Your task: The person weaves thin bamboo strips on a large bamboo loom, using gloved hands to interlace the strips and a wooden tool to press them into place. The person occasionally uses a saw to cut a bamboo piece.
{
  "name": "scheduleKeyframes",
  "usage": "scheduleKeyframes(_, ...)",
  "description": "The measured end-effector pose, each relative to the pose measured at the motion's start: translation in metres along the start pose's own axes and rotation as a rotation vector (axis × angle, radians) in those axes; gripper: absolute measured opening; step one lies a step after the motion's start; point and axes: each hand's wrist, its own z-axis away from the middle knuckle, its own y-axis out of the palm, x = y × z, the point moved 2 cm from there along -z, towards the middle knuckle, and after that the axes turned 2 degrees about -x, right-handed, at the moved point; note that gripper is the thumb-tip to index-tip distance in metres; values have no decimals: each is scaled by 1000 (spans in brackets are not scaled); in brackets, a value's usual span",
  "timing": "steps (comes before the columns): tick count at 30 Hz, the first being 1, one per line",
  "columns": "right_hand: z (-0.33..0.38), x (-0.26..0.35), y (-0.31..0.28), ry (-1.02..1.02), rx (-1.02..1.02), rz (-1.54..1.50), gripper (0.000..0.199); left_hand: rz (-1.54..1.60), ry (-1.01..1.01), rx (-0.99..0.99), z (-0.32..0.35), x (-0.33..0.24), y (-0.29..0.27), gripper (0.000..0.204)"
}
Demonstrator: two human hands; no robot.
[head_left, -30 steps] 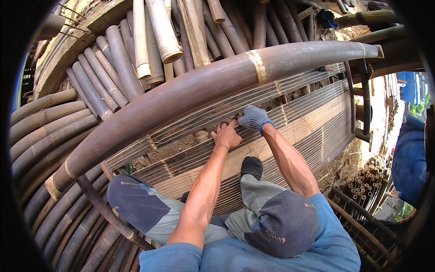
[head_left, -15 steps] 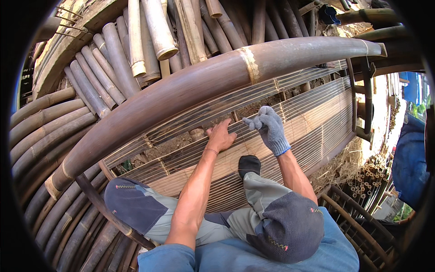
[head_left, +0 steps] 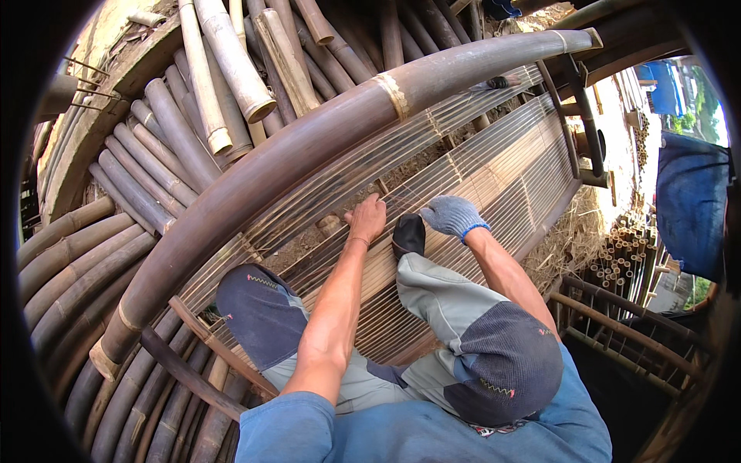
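1. Slats of thin, pale tan bamboo, laid in long parallel rows, lie slantwise below the person, between the thick, glossy brown bamboo pole on the far side and the person's legs in grey trousers.
2. The hands are apart. The bare left hand is down at the slats beside an open strip, through which brown, crumbly soil shows; its fingers are bent, and whether they pinch anything cannot be told.
3. The right hand, in a grey-blue knitted glove, is over the slats just right of the foot in a black sock; its grip cannot be told either.
4. The step seems to be close finger work along that open strip. To do it well, the left hand should steady one spot while the right brings its fingertips in beside it.
5. Pressure is best kept light and along the slats' length, since such slender pieces would probably bow or split if pushed sideways.
6. Even gaps between neighbouring slats seem the best check of good work.
7. The foot lies close to both hands, so keeping its weight off the spot being handled would help.
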Motion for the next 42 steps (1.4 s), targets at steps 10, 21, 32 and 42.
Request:
scheduleKeyframes(10, 8, -23, 18, -111, -44, -149, 48, 495, 115, -41, 16, 14, -25, 54)
scheduleKeyframes(21, 6, -38, 22, -374, 18, -152, 31, -40, 708, 80, 41, -78, -7, 43)
scheduleKeyframes(32, 17, -41, 37, -594, 83, -534, 22, -211, 847, 359, 17, -81, -8, 25)
scheduleKeyframes(42, 24, -35, -34, -346, -234, -726, 33, -162, 709, 30, 30, -79, -16, 24)
